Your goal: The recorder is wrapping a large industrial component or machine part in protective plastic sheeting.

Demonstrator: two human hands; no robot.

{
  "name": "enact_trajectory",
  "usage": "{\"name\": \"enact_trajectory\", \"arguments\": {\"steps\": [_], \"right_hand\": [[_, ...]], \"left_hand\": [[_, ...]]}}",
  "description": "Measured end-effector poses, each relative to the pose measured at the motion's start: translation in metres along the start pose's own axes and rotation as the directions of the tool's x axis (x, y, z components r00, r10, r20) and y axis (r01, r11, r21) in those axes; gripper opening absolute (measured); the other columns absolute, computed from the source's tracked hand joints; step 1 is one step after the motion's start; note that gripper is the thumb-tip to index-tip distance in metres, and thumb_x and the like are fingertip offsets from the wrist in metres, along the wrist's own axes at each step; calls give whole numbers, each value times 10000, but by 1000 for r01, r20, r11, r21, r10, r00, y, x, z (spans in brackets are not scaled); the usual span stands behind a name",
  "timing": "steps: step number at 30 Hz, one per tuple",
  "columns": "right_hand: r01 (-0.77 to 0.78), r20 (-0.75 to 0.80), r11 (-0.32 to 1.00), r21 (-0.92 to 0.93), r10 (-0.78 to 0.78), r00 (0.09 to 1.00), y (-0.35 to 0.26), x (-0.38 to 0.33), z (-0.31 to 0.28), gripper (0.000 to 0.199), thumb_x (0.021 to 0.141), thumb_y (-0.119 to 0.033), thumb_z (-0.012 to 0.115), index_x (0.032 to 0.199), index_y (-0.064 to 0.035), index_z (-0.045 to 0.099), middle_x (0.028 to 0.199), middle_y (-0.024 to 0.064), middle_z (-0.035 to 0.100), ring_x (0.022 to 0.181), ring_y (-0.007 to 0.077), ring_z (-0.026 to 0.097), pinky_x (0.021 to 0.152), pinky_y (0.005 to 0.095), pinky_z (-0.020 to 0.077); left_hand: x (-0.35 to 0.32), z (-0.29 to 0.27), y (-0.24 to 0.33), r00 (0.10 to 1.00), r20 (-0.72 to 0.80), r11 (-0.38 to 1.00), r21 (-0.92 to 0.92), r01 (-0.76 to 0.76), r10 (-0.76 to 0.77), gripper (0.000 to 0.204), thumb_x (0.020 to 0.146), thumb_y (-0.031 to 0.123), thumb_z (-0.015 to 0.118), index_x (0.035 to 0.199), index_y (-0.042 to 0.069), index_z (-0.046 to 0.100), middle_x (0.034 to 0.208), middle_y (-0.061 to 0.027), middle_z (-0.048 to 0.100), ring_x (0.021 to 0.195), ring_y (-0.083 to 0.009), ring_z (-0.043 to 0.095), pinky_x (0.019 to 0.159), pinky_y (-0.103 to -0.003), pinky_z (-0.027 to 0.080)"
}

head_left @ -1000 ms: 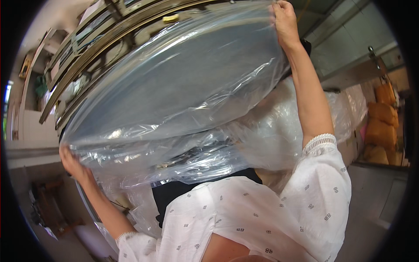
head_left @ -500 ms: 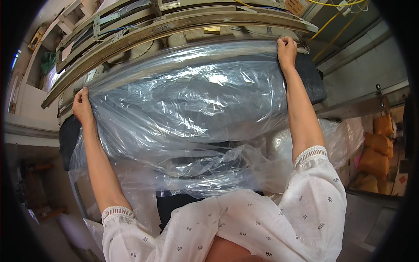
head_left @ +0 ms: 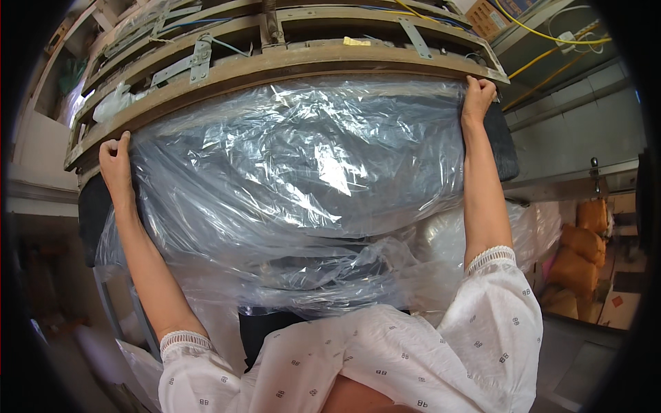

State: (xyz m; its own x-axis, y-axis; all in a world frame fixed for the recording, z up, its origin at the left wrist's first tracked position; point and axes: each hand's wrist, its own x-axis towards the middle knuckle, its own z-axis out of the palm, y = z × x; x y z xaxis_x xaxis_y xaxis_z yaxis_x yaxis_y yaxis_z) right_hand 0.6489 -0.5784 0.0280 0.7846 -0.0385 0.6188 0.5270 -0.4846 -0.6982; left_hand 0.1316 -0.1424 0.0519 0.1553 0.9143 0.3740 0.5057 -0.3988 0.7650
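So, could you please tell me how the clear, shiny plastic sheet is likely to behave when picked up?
The clear, shiny plastic sheet is probably floppy, given its loose folds and creases. It is likely light for its size, as the black surface beneath shows through it. Its glossy face may make it slippery.

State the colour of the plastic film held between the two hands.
The plastic film is clear and colourless, with white glints; head view shows it best.
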Motion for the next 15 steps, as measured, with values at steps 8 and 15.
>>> {"name": "enact_trajectory", "arguments": {"steps": [8, 15], "right_hand": [[-82, -51, 997, 10, 82, 995, -24, -1, -7, 371, 802, -327, 568, 821, 40, 515, 940, 232, 496, 939, 352, 434, 878, 399, 330], [349, 492, 937, 18, -313, 813, -31, -39, -70, 195, 760, -260, 635, 792, -68, 633, 834, 107, 589, 856, 240, 551, 778, 355, 425]], "left_hand": [[-17, 3, 14, 996, 10, 882, 464, -82, 87, 538, 850, 516, 468, 850, -11, 577, 860, -214, 592, 817, -374, 553, 736, -388, 419], [-40, -51, 32, 972, -71, 974, -26, -225, 223, 318, 891, 299, 514, 931, -8, 586, 878, -99, 607, 846, -169, 546, 763, -294, 425]]}}
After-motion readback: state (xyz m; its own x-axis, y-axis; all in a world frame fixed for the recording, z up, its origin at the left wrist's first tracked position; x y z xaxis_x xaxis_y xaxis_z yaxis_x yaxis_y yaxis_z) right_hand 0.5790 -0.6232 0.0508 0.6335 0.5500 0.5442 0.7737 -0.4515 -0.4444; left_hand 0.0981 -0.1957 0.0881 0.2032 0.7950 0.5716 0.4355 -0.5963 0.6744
